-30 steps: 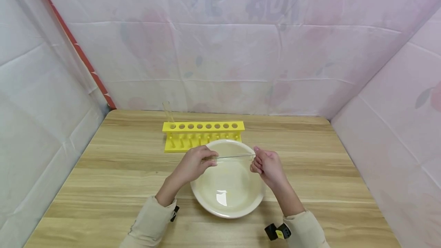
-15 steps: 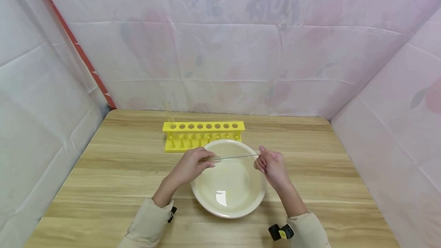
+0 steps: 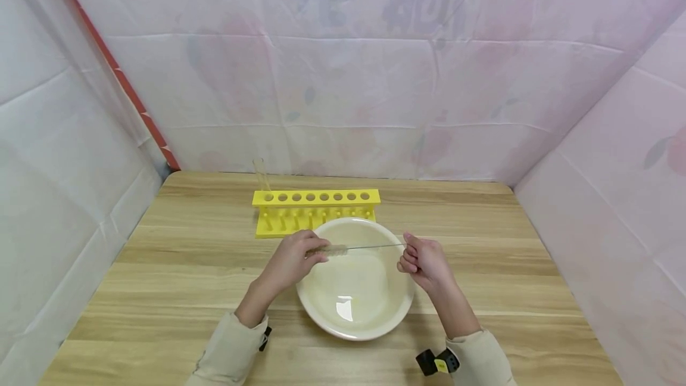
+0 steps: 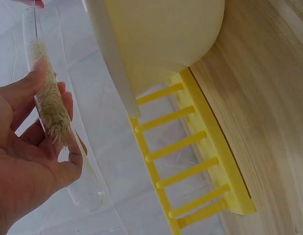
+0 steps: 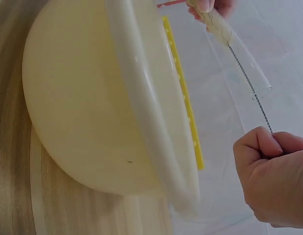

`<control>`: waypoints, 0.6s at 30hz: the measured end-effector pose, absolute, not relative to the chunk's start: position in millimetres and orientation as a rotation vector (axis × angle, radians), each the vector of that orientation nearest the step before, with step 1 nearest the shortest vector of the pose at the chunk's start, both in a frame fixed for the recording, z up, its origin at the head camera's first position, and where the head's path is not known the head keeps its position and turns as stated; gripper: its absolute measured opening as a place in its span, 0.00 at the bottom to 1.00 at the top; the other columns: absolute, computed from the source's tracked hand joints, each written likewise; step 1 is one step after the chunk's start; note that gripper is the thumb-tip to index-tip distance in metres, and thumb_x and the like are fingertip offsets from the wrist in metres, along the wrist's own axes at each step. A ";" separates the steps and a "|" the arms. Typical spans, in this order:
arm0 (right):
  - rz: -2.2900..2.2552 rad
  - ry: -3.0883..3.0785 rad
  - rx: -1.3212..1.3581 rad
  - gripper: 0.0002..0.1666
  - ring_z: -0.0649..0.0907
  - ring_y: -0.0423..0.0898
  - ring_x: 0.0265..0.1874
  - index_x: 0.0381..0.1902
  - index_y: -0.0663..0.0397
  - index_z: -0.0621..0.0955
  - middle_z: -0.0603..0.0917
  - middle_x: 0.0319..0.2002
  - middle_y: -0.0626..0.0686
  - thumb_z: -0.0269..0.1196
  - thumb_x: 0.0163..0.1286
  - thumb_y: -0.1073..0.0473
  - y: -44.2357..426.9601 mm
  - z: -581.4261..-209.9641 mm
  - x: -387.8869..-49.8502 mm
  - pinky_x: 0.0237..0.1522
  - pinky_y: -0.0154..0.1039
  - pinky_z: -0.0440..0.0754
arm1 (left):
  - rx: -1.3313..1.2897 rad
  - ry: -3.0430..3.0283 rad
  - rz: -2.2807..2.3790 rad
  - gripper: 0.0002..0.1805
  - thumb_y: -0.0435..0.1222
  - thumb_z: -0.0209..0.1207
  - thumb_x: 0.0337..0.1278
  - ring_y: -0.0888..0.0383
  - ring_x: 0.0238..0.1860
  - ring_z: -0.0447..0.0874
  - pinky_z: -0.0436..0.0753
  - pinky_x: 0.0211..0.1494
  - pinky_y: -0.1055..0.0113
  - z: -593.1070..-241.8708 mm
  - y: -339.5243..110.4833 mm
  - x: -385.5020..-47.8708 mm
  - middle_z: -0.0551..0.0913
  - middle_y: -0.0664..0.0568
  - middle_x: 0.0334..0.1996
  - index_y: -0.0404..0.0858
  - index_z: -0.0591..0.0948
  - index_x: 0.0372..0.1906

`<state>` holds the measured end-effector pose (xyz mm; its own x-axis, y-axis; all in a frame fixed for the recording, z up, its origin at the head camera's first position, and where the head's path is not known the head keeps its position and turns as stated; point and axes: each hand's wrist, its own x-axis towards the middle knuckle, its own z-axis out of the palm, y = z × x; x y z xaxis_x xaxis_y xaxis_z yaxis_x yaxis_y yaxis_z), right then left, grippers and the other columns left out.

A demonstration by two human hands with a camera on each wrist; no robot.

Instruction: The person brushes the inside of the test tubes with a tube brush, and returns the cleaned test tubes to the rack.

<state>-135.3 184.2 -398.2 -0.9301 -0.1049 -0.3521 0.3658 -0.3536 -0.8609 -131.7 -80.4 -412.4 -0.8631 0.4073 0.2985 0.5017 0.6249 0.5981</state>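
The bowl (image 3: 351, 282) hides the near right corner of the yellow rack (image 3: 317, 198). The left hand (image 3: 291, 260) covers part of the glass tube (image 4: 88, 188), and the right hand (image 3: 427, 264) covers the brush's wire end (image 5: 247, 76). The near corners of the table (image 3: 161, 279) are cut off.

A slender, transparent test tube (image 4: 88, 195) with a rounded end lies nearly level in the left hand (image 4: 26, 164), mouth towards the right hand (image 5: 274, 174). Inside sits the brush (image 4: 54, 115), tan-bristled; its twisted-wire stem emerges through the mouth into the right hand's grip.
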 end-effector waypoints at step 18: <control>-2.414 1.928 -0.031 0.31 0.62 0.39 0.08 0.09 0.60 0.52 0.60 0.06 0.45 0.45 0.74 0.63 189.5 -422.7 -133.5 0.24 0.32 0.68 | -0.820 -2.750 -1.195 0.11 0.34 0.65 0.48 0.64 0.26 0.68 0.72 0.29 0.72 -420.0 -88.5 -132.7 0.77 0.59 0.27 0.37 0.83 0.40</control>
